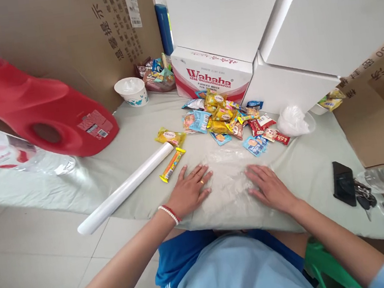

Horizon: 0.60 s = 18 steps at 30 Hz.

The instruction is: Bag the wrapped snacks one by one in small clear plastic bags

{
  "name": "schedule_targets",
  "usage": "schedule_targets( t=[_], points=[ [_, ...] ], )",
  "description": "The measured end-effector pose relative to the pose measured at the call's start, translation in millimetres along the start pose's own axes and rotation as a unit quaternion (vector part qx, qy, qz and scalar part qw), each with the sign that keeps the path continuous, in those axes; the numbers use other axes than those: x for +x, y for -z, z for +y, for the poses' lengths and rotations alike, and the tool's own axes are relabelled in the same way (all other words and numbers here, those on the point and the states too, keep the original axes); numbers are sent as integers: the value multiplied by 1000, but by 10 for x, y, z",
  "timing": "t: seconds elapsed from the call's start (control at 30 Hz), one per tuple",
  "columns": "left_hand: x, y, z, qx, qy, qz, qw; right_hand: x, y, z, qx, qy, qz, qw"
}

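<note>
The left hand (189, 190) lies flat, palm down, fingers spread and pointing forward; the right hand (270, 186) lies flat just beside it, both forearms bare.

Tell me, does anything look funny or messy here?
Yes. The red detergent jug lies on its side instead of upright, and snack packets sit in a loose heap. Both hands press flat on clear plastic film.

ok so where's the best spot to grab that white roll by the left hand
Probably the white roll is best taken around its middle, from above. It lies flat and slanted on the cloth, its far end beside the yellow packet, near end past the table edge. The left hand is nearest.
</note>
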<state>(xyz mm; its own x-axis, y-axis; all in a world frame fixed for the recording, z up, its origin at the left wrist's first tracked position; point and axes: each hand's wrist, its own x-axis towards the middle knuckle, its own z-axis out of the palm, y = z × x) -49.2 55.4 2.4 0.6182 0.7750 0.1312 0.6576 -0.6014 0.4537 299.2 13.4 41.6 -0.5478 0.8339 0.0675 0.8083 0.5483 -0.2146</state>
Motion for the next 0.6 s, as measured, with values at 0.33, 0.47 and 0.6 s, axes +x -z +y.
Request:
schedule_targets(
  t=[0.33, 0.47, 0.6],
  points=[
    [-23, 266, -234, 80, -92, -100, 988, -636, -130, 343, -44, 116, -42, 991],
    [9, 336, -236, 137, -116, -128, 975, -501, -89, 339, -38, 133, -9, 990],
    [11, 353, -236, 162, -132, -141, 968, -416, -49, 343, -32, 133, 12, 991]
  ],
)
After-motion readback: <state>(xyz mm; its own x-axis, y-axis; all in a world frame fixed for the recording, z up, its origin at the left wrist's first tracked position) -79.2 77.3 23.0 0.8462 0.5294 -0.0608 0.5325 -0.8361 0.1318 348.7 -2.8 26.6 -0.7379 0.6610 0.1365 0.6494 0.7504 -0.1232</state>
